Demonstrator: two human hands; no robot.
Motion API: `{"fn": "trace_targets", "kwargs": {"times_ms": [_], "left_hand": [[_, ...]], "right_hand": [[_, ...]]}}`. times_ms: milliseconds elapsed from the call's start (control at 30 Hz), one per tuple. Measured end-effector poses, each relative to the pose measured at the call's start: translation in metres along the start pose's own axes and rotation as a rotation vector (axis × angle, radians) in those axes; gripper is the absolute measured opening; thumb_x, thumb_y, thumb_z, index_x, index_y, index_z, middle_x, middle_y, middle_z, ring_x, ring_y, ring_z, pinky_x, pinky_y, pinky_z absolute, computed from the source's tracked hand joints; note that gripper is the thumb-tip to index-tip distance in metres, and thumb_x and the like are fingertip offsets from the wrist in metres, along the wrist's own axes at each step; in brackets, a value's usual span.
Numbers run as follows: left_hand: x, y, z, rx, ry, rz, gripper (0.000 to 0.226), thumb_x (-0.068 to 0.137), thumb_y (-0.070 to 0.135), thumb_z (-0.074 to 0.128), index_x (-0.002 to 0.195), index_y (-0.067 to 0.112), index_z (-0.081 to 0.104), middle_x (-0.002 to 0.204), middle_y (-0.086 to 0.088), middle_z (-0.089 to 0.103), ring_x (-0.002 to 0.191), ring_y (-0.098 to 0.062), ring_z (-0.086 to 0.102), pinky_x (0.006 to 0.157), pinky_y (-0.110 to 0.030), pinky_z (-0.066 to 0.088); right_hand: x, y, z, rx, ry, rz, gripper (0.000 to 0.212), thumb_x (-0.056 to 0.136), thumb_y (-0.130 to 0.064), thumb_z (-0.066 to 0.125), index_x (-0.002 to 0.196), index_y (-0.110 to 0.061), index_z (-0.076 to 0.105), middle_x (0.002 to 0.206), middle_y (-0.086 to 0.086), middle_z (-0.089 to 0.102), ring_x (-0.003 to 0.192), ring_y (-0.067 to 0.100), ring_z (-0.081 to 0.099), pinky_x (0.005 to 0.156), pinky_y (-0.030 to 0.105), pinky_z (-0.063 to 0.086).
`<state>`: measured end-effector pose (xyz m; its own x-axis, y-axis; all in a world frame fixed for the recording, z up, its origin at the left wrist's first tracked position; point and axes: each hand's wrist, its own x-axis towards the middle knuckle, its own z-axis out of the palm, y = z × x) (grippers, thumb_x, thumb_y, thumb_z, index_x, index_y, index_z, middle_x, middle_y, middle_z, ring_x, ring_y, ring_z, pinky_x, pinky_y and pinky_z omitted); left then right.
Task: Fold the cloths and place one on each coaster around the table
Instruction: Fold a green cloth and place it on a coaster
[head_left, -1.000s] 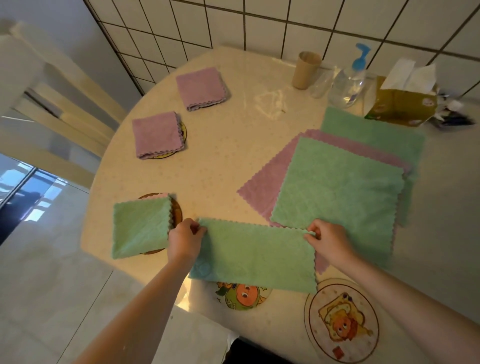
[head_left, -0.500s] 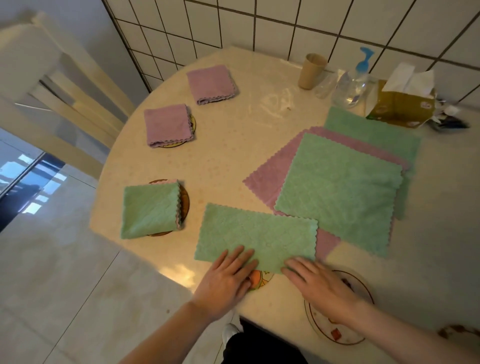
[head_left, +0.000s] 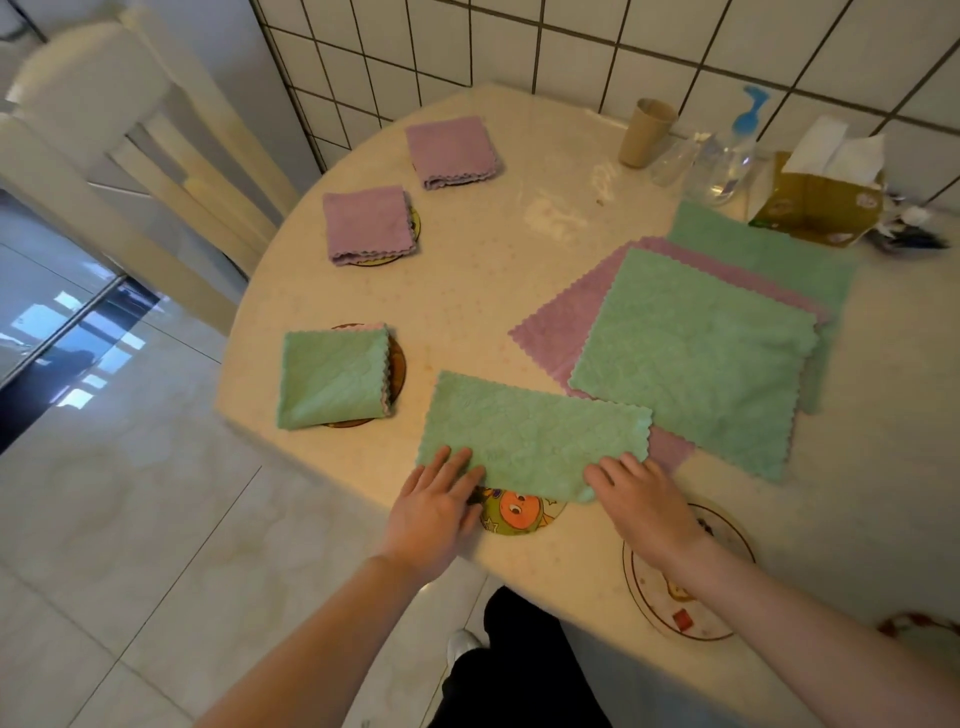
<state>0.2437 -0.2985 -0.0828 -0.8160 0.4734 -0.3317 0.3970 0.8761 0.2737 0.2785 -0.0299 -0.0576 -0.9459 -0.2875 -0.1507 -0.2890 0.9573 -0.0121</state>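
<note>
I see both hands flat on the near edge of the half-folded green cloth (head_left: 530, 436), which lies as a long rectangle at the near side of the tabletop (head_left: 483, 291). My left hand (head_left: 434, 506) rests with fingers spread on the cloth's near left corner; its grip is open, pressing and not clasping. My right hand (head_left: 644, 501) lies palm down on the near right corner, grip likewise open, fingertips on the fabric.

The cloth's near edge partly covers a cartoon coaster (head_left: 519, 512) that shows between the two hands. A second, larger patterned coaster (head_left: 685, 613) lies under the right wrist at the near right.

Positions of the other cloths:
- Folded green cloth (head_left: 332, 376) on a brown coaster (head_left: 397, 366), left of the hands.
- Folded purple cloth (head_left: 369, 223) on a coaster, farther left.
- Second folded purple cloth (head_left: 451, 150), far left; its coaster cannot be made out.
- Stack of unfolded cloths (head_left: 696, 348), right of centre: green on top, purple beneath, another green lowest. The half-folded cloth overlaps its near left corner.

Along the far edge stand a paper cup (head_left: 647, 132), a pump bottle (head_left: 730, 156) and a tissue box (head_left: 821, 200).
</note>
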Motion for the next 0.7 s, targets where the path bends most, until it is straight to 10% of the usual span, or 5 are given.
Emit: {"fn": "trace_targets", "kwargs": {"times_ms": [200,433,567,700], "left_hand": [[0.002,0.048,0.001,-0.064,0.067,0.276,0.07,0.091,0.058,0.041,0.15,0.033,0.014,0.157,0.009,0.022,0.145,-0.016,0.018,0.117,-0.036,0.015],[-0.018,0.044,0.022,-0.045,0.115,0.509,0.046,0.083,0.039,0.043,0.121,0.024,0.064,0.123,0.006,0.065,0.113,-0.019,0.063,0.092,-0.034,0.053],[-0.038,0.016,0.025,0.065,0.115,0.61,0.043,0.088,0.039,0.039,0.119,0.024,0.065,0.127,0.006,0.063,0.119,-0.02,0.059,0.094,-0.035,0.052],[-0.052,0.003,0.03,-0.05,0.133,0.508,0.041,0.093,0.04,0.042,0.123,0.021,0.061,0.13,0.001,0.061,0.121,-0.021,0.057,0.097,-0.033,0.05]], "right_hand": [[-0.02,-0.023,-0.032,0.197,0.132,-0.03,0.033,0.069,-0.004,0.048,0.098,-0.02,0.053,0.082,-0.007,0.061,0.074,0.017,0.057,0.056,0.028,0.046],[-0.049,-0.048,-0.045,0.415,-0.015,-0.233,0.025,0.09,-0.015,0.048,0.113,-0.018,0.054,0.1,-0.004,0.062,0.089,0.011,0.059,0.068,0.029,0.053],[-0.044,-0.029,-0.014,0.177,-0.054,-0.333,0.081,0.06,0.02,0.051,0.132,-0.016,0.048,0.136,0.004,0.051,0.126,0.021,0.049,0.099,0.033,0.045],[-0.036,-0.024,0.005,0.074,-0.154,-0.443,0.089,0.059,0.018,0.042,0.14,-0.02,0.037,0.148,0.003,0.039,0.135,0.021,0.039,0.102,0.037,0.043]]}}
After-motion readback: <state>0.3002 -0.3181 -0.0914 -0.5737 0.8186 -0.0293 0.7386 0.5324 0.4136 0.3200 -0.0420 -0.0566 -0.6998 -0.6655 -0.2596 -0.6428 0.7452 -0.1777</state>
